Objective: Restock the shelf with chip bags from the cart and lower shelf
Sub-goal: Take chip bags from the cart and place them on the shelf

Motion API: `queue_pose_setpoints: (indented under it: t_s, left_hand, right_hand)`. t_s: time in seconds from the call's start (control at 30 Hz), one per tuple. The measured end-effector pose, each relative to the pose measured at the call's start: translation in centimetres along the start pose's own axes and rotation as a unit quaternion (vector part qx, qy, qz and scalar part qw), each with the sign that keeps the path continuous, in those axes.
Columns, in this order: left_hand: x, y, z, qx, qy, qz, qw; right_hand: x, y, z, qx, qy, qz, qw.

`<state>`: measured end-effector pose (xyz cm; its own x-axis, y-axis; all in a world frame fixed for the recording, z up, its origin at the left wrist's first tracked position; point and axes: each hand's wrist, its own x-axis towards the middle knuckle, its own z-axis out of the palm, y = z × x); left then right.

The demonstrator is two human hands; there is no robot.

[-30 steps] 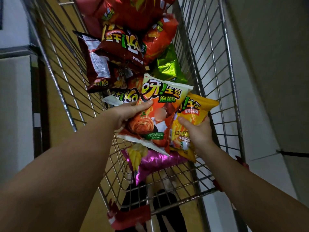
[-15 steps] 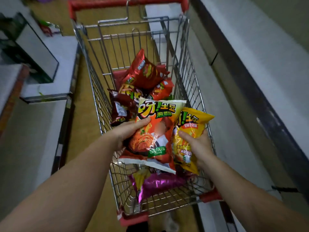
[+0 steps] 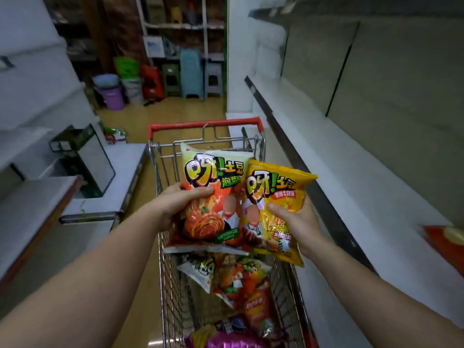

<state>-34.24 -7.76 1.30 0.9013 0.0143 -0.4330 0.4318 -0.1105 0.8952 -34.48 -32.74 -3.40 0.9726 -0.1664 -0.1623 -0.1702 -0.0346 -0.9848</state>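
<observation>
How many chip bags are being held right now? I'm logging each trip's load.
2: an orange-red bag in the left hand, a yellow bag in the right hand. More bags lie in the cart below.

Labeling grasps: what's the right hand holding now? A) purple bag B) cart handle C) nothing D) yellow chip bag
D: the right hand grips the yellow chip bag above the cart, while the left hand holds the orange-and-white chip bag.

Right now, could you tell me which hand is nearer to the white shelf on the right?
Right. The right hand, holding the yellow chip bag, is beside the white shelf; the left hand holds the orange chip bag farther away.
</observation>
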Motion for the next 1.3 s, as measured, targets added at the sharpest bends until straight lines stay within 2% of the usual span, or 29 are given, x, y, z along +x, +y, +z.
queue_pose_setpoints:
  t_s: [0.2, 0.43, 0.7, 0.9, 1.17, 1.3]
  left_hand:
    - [-1.9, 4.4, -1.0, -0.010, 0.022, 0.066, 0.998]
    - [-1.8, 10.7, -2.0, 0.010, -0.013, 0.150, 0.989]
    - [-2.1, 16.6, -3.1, 0.012, -0.116, 0.251, 0.961]
    - [-3.8, 20.2, -3.0, 0.003, -0.204, 0.293, 0.934]
    - [-10.0, 22.4, 1.4, -0.001, -0.322, 0.311, 0.894]
    - [-15.5, 22.0, 4.9, -0.001, -0.387, 0.330, 0.861]
  right_hand:
    - [0.3, -5.3, 0.4, 0.004, -0.020, -0.057, 0.998]
    - [0.0, -12.0, 0.9, -0.013, 0.052, -0.132, 0.990]
    - [-2.5, -17.7, 1.6, -0.017, 0.152, -0.176, 0.972]
    - [-6.7, -21.5, 1.3, -0.029, 0.229, -0.193, 0.954]
    - [-16.5, -24.5, -3.3, -0.048, 0.331, -0.217, 0.917]
    - [-23.8, -24.7, -6.6, -0.061, 0.383, -0.229, 0.893]
